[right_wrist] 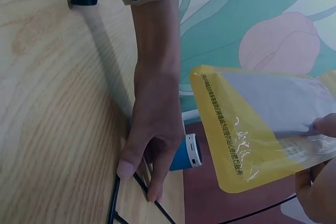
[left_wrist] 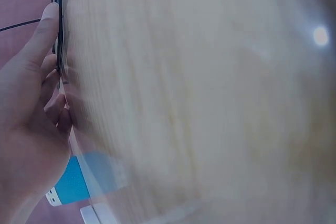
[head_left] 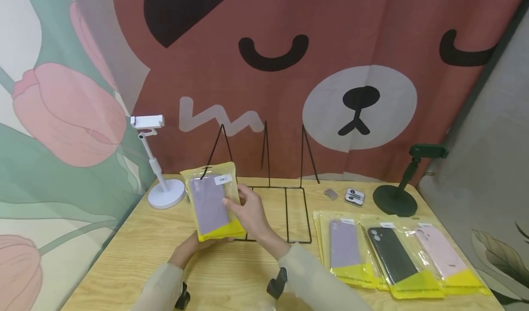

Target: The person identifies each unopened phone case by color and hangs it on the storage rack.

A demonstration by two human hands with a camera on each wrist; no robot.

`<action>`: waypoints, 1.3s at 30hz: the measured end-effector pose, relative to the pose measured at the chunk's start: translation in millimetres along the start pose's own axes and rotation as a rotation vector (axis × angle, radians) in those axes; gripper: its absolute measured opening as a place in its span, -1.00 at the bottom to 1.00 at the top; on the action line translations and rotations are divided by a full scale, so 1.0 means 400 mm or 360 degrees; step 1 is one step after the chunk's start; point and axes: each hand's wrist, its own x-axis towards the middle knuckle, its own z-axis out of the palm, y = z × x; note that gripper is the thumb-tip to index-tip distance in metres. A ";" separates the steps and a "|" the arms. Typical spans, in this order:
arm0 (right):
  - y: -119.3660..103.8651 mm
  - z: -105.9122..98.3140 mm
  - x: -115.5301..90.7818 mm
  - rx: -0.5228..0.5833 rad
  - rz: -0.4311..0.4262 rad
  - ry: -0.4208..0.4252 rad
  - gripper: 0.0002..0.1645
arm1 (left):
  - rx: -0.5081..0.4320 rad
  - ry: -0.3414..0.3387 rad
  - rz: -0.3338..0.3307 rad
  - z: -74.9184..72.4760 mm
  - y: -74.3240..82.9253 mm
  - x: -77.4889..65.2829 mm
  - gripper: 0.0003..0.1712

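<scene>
My right hand (head_left: 252, 212) holds a clear and yellow package (head_left: 208, 205) by its right edge, thumb on the front. Inside is a purple phone case, with a white label near the top. The package stands in front of the left part of a black wire rack (head_left: 286, 210). One slanting wire's end shows in front of the package's top, by its hanging hole. My left hand (head_left: 192, 246) is low behind the package, partly hidden. In the right wrist view, the left hand (right_wrist: 155, 135) pinches the rack's base wire between thumb and finger.
Packaged purple (head_left: 345, 244), black (head_left: 392, 256) and pink (head_left: 442, 251) phone cases lie at the right. Behind them are boxed earphones (head_left: 354, 197), a small grey item (head_left: 331, 194) and a green stand (head_left: 395, 200). A white stand (head_left: 166, 194) is at left; a blue-and-white object (left_wrist: 73, 182) is nearby.
</scene>
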 end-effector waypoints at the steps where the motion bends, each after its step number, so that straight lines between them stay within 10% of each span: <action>1: 0.001 0.000 0.004 -0.0010 -0.0008 0.0007 -0.58 | -0.0015 0.0004 -0.0023 0.001 -0.004 -0.001 -0.50; 7: 0.022 0.001 0.035 -0.0057 -0.0017 0.0033 -0.59 | -0.0091 0.0072 -0.0169 0.013 -0.056 -0.002 -0.39; 15: 0.037 0.002 0.078 -0.0075 -0.0066 0.0087 -0.58 | 0.0271 0.0076 -0.0369 0.018 -0.143 0.008 -0.12; 39: 0.079 -0.008 0.184 -0.0211 -0.0139 0.0228 -0.61 | 0.0630 -0.0018 -0.0133 0.015 -0.167 0.006 -0.20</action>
